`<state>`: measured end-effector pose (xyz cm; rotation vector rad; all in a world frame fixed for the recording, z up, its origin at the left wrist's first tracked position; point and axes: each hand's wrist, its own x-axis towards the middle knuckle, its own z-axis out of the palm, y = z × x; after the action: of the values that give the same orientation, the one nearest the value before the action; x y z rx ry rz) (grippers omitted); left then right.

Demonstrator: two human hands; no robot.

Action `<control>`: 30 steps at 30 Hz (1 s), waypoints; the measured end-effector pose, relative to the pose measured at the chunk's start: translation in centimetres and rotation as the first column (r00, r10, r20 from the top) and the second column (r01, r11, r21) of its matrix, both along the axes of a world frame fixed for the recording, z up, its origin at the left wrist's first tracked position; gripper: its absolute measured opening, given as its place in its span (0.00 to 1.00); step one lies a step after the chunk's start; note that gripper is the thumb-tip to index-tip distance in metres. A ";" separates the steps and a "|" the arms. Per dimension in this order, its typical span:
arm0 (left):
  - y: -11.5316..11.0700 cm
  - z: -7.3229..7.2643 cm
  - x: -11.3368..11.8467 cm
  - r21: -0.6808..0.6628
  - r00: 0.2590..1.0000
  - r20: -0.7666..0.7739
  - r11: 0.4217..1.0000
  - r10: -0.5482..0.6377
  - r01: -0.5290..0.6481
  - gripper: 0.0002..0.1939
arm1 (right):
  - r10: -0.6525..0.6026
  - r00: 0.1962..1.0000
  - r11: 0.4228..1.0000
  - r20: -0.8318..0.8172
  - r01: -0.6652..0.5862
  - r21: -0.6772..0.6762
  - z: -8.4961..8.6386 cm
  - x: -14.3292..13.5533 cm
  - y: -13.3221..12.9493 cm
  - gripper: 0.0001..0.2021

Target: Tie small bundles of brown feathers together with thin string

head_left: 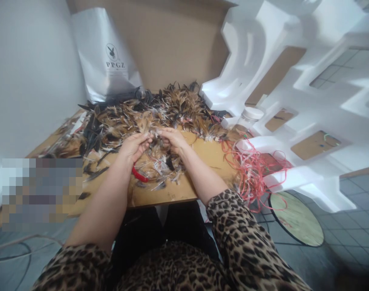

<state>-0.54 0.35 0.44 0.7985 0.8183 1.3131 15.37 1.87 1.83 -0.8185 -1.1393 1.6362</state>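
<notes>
My left hand (136, 146) is closed in a pinch above the wooden table (204, 161). A brown feather (145, 122) stands up at its fingertips. Close to it on the right, my right hand (172, 140) pinches with thumb and forefinger at the pale quill ends; its exact hold is partly hidden. Loose feathers and pale fluff (160, 163) lie beneath both hands. A red band (139, 174) shows beside my left wrist; I cannot tell whether it is worn or lies on the table. Behind my hands spreads a pile of brown and black feathers (181, 101).
A white plastic bag (95, 52) stands at the back left against a brown board (178, 44). On the right are white foam pieces (248, 52), a lidded clear jar (250, 117) and a tangle of red strings (251, 173). A round stool (296, 218) stands below.
</notes>
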 end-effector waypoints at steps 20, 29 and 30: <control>-0.3 -0.4 0.9 -0.023 0.992 -0.125 0.999 -0.025 0.023 0.04 | -0.174 0.974 0.980 0.148 0.158 0.118 -1.0 -1.2 -0.3 0.12; -0.2 -0.5 0.7 -0.033 0.993 -0.115 0.999 -0.039 0.035 0.09 | -0.009 0.994 0.997 -0.105 0.001 -0.077 -1.0 -1.1 0.2 0.15; -0.3 -0.5 0.8 -0.034 0.993 -0.111 0.999 -0.046 0.042 0.08 | -0.002 0.994 0.997 -0.111 -0.007 -0.083 -1.1 -1.1 0.2 0.15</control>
<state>0.22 0.08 -0.09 0.8665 0.9035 1.2217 14.25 2.03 0.78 -0.7688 -1.0013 1.7189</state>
